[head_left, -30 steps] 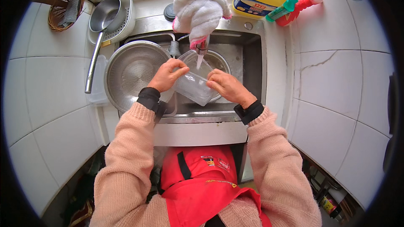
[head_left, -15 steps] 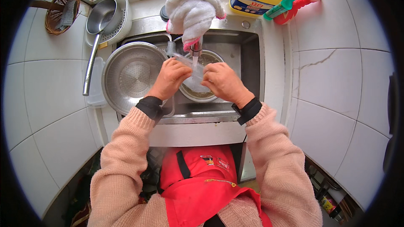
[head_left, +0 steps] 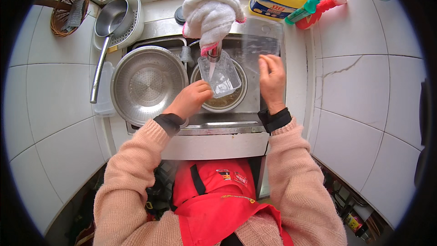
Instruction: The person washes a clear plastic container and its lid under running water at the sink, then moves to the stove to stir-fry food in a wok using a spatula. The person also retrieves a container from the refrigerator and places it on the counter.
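R hand (head_left: pixel 272 75) has been shifted right vs. a moment ago, w/ a clear flat sheet (head_left: pixel 261 41) (blurred) pinched in it. Clear tub (head_left: pixel 224 82) is gripped one-handed at near-left rim by L hand (head_left: pixel 193 96), under tap (head_left: pixel 215 53), over metal bowl (head_left: pixel 244 89); tub's left in stream (head_left: pixel 212 68).

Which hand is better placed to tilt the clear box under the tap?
Probably the left hand: it grips the box under the tap, while the right hand holds a clear flat piece aside.
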### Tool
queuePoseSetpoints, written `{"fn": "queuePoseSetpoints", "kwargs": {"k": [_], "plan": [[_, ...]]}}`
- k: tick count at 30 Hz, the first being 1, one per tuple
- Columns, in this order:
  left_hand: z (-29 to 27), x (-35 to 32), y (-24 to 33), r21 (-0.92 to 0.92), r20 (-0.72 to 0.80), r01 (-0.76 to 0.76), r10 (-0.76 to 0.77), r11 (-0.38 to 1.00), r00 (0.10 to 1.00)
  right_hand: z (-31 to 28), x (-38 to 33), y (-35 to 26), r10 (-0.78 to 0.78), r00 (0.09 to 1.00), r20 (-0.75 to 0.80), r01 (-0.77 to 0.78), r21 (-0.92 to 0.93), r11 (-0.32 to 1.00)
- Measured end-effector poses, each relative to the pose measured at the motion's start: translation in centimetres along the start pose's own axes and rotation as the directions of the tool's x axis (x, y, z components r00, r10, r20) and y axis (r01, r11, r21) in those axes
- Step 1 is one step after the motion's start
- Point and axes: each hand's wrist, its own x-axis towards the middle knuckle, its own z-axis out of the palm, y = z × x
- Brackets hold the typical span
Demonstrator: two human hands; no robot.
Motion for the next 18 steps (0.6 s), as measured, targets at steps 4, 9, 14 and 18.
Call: {"fn": "queuePoseSetpoints", "kwargs": {"k": [4,9,14,18], "plan": [[0.9,-0.8,-0.5,0.09,-0.071,-0.007,0.014,0.996,0.997,0.6,-1.0,1.4,0.335,0.842,0.422,-0.222,-0.295,0.929],[1.2,-0.7,0.3,0.219,-0.069,-0.113,0.13,0.969,0.989,2.8,-4.7,0.9,0.133,0.778,0.614,0.09,-0.319,0.943],[3.3,1.7,3.2,-0.014,-0.139,0.374,-0.372,0.927,0.918,3.1,-7.0,-0.7,0.059,0.849,0.526,0.243,-0.486,0.84],[6.1,5.8,0.6,-0.671,0.182,0.697,-0.855,0.253,0.485,2.6,-7.6,-2.0,-0.003,0.814,0.581,0.367,-0.511,0.778]]}}
